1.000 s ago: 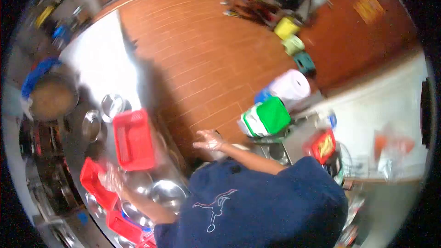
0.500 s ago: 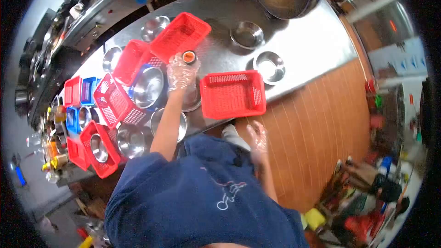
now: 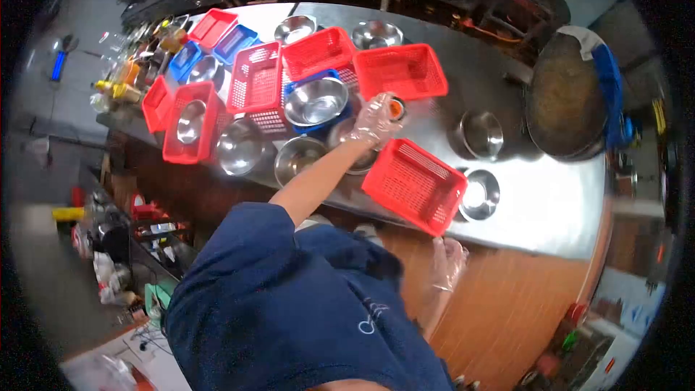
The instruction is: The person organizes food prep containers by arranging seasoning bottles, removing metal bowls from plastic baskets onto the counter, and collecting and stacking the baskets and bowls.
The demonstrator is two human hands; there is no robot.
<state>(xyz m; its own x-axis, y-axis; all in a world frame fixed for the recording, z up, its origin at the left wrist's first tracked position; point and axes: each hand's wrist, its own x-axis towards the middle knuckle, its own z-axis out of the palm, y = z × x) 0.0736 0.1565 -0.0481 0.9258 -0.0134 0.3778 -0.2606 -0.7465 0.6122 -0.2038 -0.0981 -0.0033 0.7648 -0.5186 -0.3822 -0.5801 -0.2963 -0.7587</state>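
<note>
My left hand (image 3: 375,124), in a clear plastic glove, is closed around a small round container (image 3: 397,108) with a dark rim and an orange top or contents. It is over the steel table, between a red basket (image 3: 402,74) behind it and a nearer red basket (image 3: 415,187) at the table's front edge. My right hand (image 3: 450,264), also gloved, hangs low beside the near basket's lower corner, fingers apart. Whether it touches that corner I cannot tell. Part of a steel bowl (image 3: 358,163) shows beneath my left wrist.
More red baskets (image 3: 255,80), blue baskets and steel bowls (image 3: 240,147) crowd the left of the table. Steel bowls (image 3: 479,195) stand to the right, with a large round brown-topped vessel (image 3: 568,98) behind. Bottles (image 3: 119,92) cluster at the far left end.
The view has turned, so the table and its baskets sit at another angle. My left hand still holds the small container; my right hand is now closer to the near basket's corner.
</note>
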